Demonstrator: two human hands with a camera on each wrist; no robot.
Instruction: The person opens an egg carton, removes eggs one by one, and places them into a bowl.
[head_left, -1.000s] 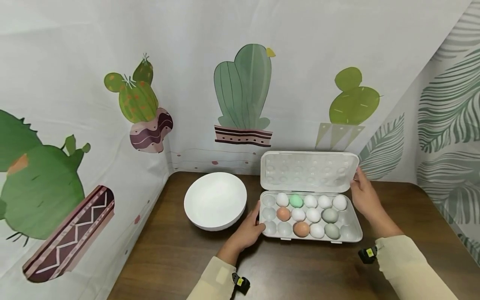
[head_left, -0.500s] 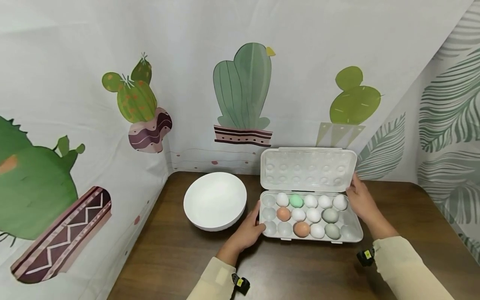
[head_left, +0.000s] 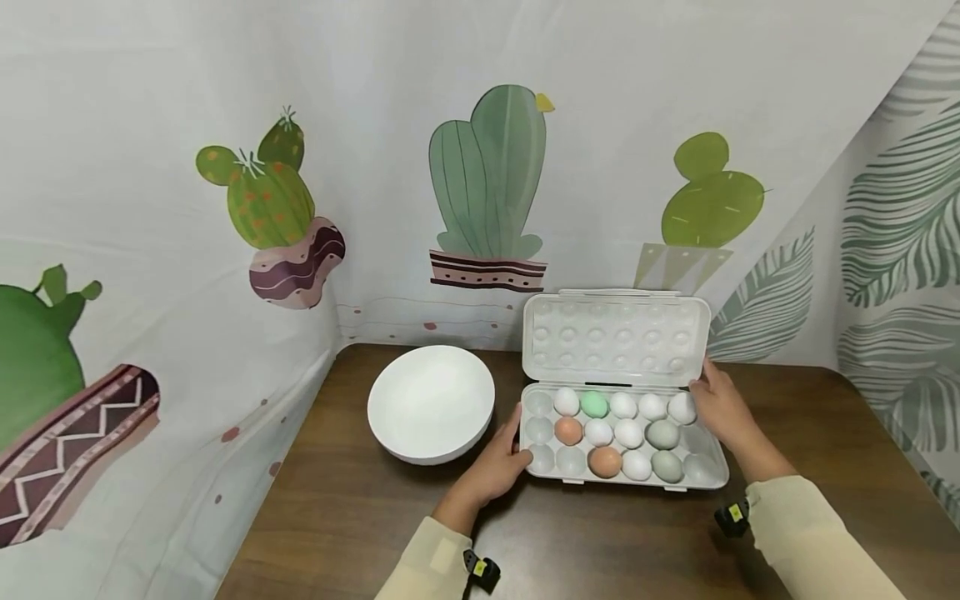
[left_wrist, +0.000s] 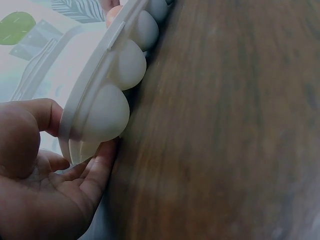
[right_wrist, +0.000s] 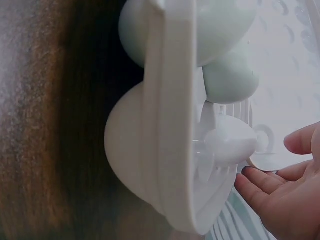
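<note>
A white plastic egg carton (head_left: 705,469) lies on the table with its lid (head_left: 617,337) standing up at the back. Several white eggs (head_left: 628,433) fill it, along with a mint-green egg (head_left: 595,405), brown eggs (head_left: 605,462) and grey-green eggs (head_left: 663,434). Some cups at the left end and right end hold no egg. My left hand (head_left: 491,467) grips the carton's left end, thumb on the rim and fingers underneath in the left wrist view. Beside the lid's lower right corner, my right hand (head_left: 726,408) has relaxed fingers, fingertips right at the lid's edge (right_wrist: 260,167).
A white bowl (head_left: 431,404) stands left of the carton, close to my left hand. The brown wooden table (head_left: 585,542) ends at a fabric backdrop (head_left: 390,167) printed with cacti and leaves, just behind the lid.
The lid has swung farther back, showing more of its inside. My right hand has slid down and slightly left along its right edge. My left hand has kept its hold.
</note>
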